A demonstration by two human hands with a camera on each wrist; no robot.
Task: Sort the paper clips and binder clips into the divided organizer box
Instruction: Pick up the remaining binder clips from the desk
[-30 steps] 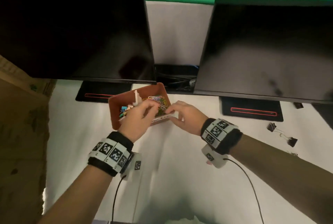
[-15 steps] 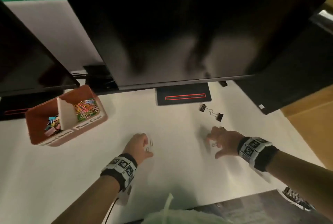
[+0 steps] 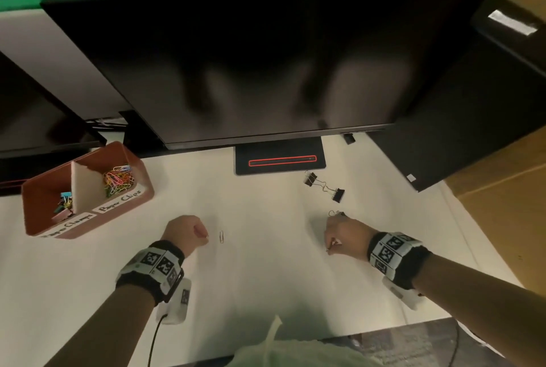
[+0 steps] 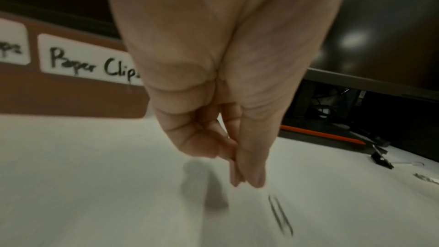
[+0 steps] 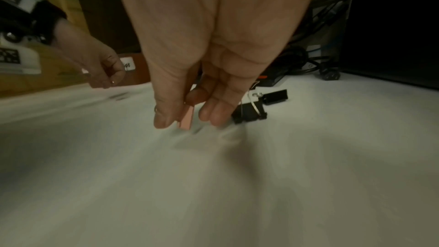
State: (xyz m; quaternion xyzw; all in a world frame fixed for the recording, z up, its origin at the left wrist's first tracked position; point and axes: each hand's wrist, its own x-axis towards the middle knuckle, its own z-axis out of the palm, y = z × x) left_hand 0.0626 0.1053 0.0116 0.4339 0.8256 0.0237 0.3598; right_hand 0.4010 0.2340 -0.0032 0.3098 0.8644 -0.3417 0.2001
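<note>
The brown divided organizer box stands at the left, with coloured paper clips in its right compartment and small binder clips in its left. My left hand hovers low over the white table with thumb and fingers pinched; a small metal glint shows in the pinch. One paper clip lies just right of it. My right hand pinches a pink binder clip just above the table. Two black binder clips lie beyond it.
A large dark monitor overhangs the back of the table, its stand base behind the black clips. A second monitor stands behind the box. The table's front edge is near my body.
Both hands left the organizer box and came down to the table on the right. In the last half second the left fingers pinched shut beside the paper clip, and the right hand took up the pink clip.
</note>
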